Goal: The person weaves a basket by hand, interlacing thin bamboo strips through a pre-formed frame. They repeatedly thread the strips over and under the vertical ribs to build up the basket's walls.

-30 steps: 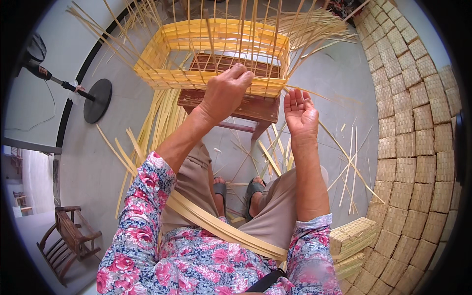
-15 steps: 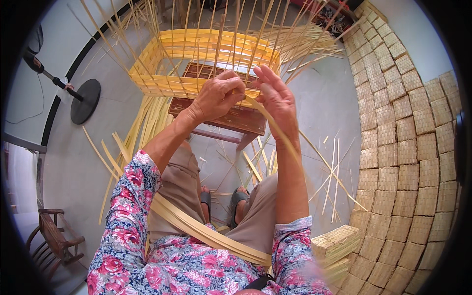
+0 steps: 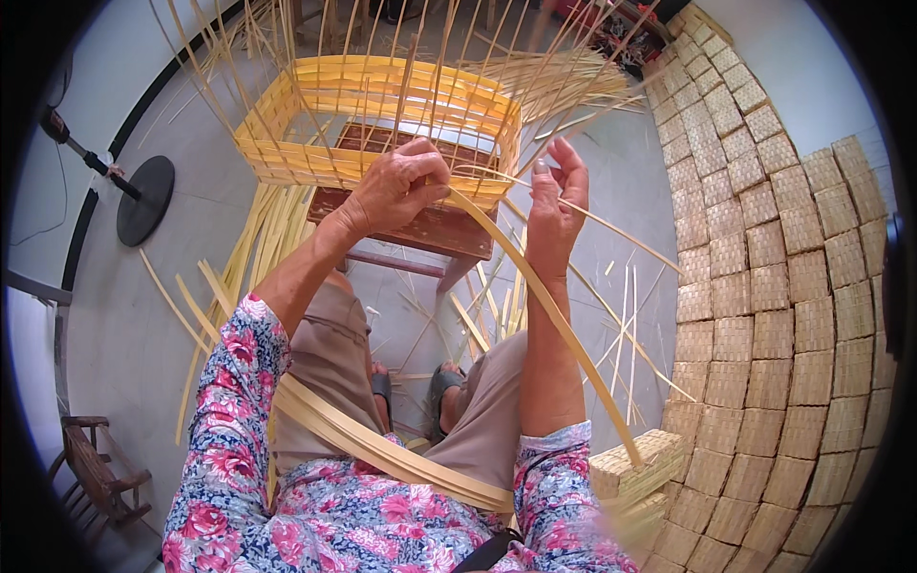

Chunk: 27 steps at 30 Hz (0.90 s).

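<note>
A rectangular basket [image 3: 277, 158] of woven yellow strips, with thin upright stakes rising from it, sits on a reddish-brown wooden stool [image 3: 420, 224]. My left hand [image 3: 406, 186] is closed at its near right side, pinching a long flat strip [image 3: 535, 277]. That strip arcs down past my right forearm to a woven stack. My right hand [image 3: 559, 205] is raised just right of the basket, thumb and fingers apart. A thin stake [image 3: 630, 242] leans outward from the basket and crosses this hand; whether they touch, I cannot tell.
A bundle of pale strips [image 3: 382, 454] lies over my lap. More strips [image 3: 258, 239] lean by the stool and litter the floor. Stacked woven pieces [image 3: 755, 286] line the right side. A round black stand base [image 3: 145, 201] and a small wooden chair [image 3: 95, 468] stand left.
My right hand has drawn back from the basket's edge to the right. The flat strip now hangs in a longer visible arc, and a thin stake slants out across that hand. My left hand keeps its pinch.
</note>
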### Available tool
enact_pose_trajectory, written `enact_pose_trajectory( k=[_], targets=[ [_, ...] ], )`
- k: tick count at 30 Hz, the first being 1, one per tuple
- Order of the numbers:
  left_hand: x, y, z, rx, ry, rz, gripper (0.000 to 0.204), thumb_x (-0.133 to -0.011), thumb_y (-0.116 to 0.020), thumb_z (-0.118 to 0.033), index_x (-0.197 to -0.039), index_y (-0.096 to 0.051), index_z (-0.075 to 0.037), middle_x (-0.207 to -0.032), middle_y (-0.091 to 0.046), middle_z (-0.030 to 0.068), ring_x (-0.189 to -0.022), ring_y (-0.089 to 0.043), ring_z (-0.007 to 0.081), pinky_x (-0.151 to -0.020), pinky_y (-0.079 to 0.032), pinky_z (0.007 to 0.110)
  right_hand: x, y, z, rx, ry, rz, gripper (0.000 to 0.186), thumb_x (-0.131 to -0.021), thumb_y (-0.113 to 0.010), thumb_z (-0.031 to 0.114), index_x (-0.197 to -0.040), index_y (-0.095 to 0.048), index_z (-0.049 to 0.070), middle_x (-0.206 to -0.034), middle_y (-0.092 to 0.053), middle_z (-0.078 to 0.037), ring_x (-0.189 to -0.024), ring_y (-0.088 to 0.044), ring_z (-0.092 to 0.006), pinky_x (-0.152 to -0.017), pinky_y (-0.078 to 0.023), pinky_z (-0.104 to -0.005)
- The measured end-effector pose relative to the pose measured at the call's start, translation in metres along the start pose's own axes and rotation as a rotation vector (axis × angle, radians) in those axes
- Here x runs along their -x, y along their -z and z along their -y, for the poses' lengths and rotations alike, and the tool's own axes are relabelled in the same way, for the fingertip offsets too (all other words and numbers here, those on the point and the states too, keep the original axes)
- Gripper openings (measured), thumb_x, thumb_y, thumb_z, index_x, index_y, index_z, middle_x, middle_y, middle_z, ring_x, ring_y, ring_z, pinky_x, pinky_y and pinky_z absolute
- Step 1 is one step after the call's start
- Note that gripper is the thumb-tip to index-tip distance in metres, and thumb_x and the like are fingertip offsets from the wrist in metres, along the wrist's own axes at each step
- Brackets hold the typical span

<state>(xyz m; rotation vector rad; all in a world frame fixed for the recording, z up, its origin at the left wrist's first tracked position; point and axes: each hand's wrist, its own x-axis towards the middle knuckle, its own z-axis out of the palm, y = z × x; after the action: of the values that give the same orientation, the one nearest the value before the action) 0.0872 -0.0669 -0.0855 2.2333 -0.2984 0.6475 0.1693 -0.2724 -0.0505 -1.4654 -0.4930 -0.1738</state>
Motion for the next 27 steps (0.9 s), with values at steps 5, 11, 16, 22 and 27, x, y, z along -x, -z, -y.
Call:
enact_pose_trajectory(
  k=[5, 11, 16, 22, 27],
  targets=[
    [0.0, 0.006, -0.006, 0.02, 0.024, 0.032, 0.011, -0.088, -0.074, -0.006, -0.09, -0.063, -0.006, -0.09, -0.058, 0.0042, -0.084, -0.059, 0.0211, -0.073, -0.051, 0.033, -0.002, 0.0, 0.005, 0.132, 0.044, 0.139, 0.063, -0.092, -0.067, 0.011, -0.151, -0.044, 0.005, -0.142, -0.054, -0.012, -0.102, -0.05, -0.0142, -0.081, -0.05, -0.028],
    [0.0, 0.007, 0.001, 0.096, -0.042, 0.016, 0.012, -0.088, -0.074, -0.006, -0.09, -0.062, -0.006, -0.088, -0.057, 0.0034, -0.082, -0.058, 0.0198, -0.074, -0.049, 0.032, -0.01, 0.007, -0.009, 0.106, 0.082, 0.12, 0.047, -0.091, -0.071, 0.014, -0.135, -0.055, 0.004, -0.111, -0.057, -0.007, -0.092, -0.051, -0.012, -0.077, -0.05, -0.0277],
    [-0.001, 0.002, 0.002, 0.216, 0.089, -0.093, 0.01, -0.09, -0.073, -0.004, -0.088, -0.062, -0.004, -0.084, -0.053, 0.0025, -0.075, -0.052, 0.0139, -0.067, -0.045, 0.029, -0.006, 0.015, -0.017, -0.528, -0.283, -0.303, 0.01, -0.101, -0.057, 0.015, -0.104, -0.057, 0.006, -0.093, -0.059, -0.008, -0.082, -0.057, -0.015, -0.075, -0.054, -0.0342],
    [-0.019, -0.021, -0.011, -0.011, 0.176, -0.338, 0.009, -0.089, -0.071, -0.005, -0.084, -0.065, -0.003, -0.082, -0.057, 0.0043, -0.07, -0.056, 0.0196, -0.064, -0.046, 0.032, 0.02, 0.008, -0.002, -0.479, -0.257, -0.344, 0.02, -0.107, -0.049, 0.023, -0.103, -0.055, 0.004, -0.098, -0.061, -0.008, -0.087, -0.054, -0.0146, -0.078, -0.05, -0.0319],
    [-0.015, -0.037, -0.005, -0.429, 0.064, -0.232, 0.009, -0.085, -0.063, 0.001, -0.092, -0.066, -0.005, -0.093, -0.063, 0.0091, -0.087, -0.067, 0.033, -0.071, -0.055, 0.042, 0.02, 0.006, 0.012, -0.142, 0.039, -0.065, 0.042, -0.1, -0.065, 0.031, -0.128, -0.051, 0.003, -0.12, -0.06, -0.009, -0.101, -0.056, -0.0191, -0.088, -0.048, -0.0311]
  ],
)
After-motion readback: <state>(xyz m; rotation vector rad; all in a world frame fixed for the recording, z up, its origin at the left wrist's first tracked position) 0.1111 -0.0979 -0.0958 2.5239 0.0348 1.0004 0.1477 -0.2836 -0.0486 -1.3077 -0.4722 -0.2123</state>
